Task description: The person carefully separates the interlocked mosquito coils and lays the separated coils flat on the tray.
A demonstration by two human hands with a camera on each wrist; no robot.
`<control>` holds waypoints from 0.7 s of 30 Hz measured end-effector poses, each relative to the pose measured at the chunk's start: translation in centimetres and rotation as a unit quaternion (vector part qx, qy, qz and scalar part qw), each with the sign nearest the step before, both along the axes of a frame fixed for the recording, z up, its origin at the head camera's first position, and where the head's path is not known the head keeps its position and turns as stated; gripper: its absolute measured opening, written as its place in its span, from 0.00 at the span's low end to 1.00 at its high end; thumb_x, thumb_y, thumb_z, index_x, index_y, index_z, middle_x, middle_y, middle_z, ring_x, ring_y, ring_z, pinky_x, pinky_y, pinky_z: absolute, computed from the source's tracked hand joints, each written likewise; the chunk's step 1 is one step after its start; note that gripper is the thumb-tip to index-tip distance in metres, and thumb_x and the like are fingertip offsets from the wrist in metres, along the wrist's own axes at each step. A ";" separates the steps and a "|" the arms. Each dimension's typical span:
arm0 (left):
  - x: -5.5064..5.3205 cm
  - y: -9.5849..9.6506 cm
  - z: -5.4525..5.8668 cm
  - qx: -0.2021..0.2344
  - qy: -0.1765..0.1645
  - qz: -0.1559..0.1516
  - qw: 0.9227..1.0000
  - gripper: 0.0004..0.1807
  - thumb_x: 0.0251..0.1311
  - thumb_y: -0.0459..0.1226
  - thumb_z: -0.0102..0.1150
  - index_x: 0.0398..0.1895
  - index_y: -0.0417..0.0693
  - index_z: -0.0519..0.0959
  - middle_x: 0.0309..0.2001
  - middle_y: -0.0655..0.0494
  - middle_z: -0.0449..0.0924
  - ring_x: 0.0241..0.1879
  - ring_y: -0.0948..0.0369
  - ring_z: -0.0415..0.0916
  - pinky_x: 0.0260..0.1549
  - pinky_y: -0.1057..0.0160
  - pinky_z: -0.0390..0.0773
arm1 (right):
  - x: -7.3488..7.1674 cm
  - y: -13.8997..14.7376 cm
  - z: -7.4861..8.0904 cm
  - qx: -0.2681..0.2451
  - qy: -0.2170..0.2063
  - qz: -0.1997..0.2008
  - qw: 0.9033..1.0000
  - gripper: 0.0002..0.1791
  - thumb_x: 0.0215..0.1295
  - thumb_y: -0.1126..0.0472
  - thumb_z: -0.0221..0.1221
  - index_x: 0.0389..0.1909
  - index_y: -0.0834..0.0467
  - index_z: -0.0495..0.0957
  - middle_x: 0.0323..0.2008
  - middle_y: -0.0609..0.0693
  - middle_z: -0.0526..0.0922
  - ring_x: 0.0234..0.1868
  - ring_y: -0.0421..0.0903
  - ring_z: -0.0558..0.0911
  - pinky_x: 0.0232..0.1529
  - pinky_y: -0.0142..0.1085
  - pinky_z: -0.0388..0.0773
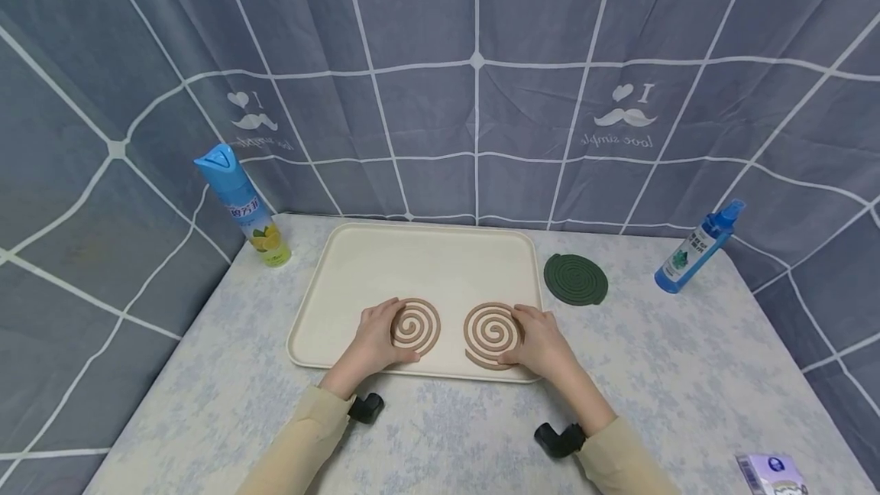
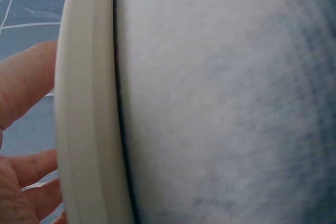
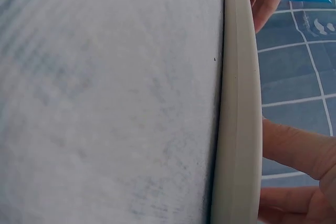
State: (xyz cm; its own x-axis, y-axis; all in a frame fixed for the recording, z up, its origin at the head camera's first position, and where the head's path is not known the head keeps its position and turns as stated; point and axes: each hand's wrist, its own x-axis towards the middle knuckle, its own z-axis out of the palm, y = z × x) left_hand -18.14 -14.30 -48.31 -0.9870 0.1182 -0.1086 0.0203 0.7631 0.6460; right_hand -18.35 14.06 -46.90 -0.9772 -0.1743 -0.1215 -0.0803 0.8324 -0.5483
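Note:
Two brown mosquito coils lie flat, side by side, on a cream tray (image 1: 419, 250). My left hand (image 1: 374, 338) holds the left brown coil (image 1: 418, 325) by its edge, fingers at the far side and thumb at the near side. The right brown coil (image 1: 491, 331) is held the same way from its right by my right hand (image 1: 539, 338). In both wrist views the tray rim (image 2: 86, 98) hides the coils and the fingertips; only parts of the left thumb (image 2: 26, 82) and the right thumb (image 3: 296, 148) show past it.
Right of the tray lies a green mosquito coil (image 1: 576, 279). A blue and yellow spray can (image 1: 250, 208) stands at the back left, a blue spray bottle (image 1: 697, 247) at the back right. A purple box (image 1: 773, 473) lies near right. Grey curtains (image 1: 426, 113) surround the table.

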 end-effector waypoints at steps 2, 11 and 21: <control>0.0 0.0 0.0 0.000 0.001 -0.001 1.000 0.55 0.37 0.41 0.83 0.71 0.39 0.64 0.73 0.38 0.59 0.70 0.41 0.53 0.66 0.38 0.64 | 0.1 0.1 0.0 -0.003 0.000 0.001 1.000 0.49 0.43 0.56 0.79 0.66 0.67 0.69 0.69 0.62 0.68 0.63 0.60 0.67 0.62 0.55 0.72; -0.1 -0.1 0.2 -0.015 0.006 -0.015 1.000 0.55 0.37 0.42 0.83 0.71 0.38 0.64 0.72 0.36 0.60 0.69 0.40 0.53 0.66 0.37 0.63 | 0.1 0.3 -0.3 -0.013 -0.001 0.003 1.000 0.49 0.43 0.58 0.79 0.67 0.66 0.68 0.69 0.61 0.68 0.63 0.60 0.67 0.62 0.55 0.72; -1.4 0.5 2.9 0.013 0.009 -0.017 1.000 0.42 0.58 0.44 0.69 0.71 0.36 0.62 0.71 0.35 0.62 0.71 0.38 0.49 0.66 0.36 0.62 | -0.9 2.5 1.1 -0.091 -0.021 -0.026 0.995 0.34 0.61 0.55 0.67 0.66 0.63 0.70 0.65 0.64 0.72 0.64 0.63 0.72 0.59 0.56 0.75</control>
